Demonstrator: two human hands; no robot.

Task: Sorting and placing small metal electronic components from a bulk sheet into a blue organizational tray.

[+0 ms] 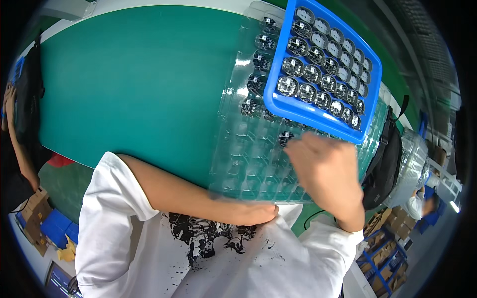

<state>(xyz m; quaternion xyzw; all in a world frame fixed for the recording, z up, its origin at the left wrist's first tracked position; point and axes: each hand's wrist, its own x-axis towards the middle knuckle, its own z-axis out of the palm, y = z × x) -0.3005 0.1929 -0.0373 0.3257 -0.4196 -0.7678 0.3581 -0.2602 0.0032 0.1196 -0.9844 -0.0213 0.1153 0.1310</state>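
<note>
My right hand (320,166) is closed and blurred by motion, just below the blue tray. At its fingertips is a small black electronic part (286,138), held low over the clear plastic blister tray (229,166). Similar black parts (262,61) sit in the blister tray's upper pockets. The blue tray (274,92) rests on the blister tray and holds rows of round dark cases (312,73), some with black circuit parts inside and others showing pale interiors. My left hand (263,214) lies against my shirt by the blister tray's near edge, its fingers hidden.
The green table mat (134,84) spreads to the left. A black bag (385,171) and stacked clear plastic trays (410,164) stand at the right. At the far left is another person's arm (21,149). Blue bins (55,228) and cardboard boxes (35,213) are behind me.
</note>
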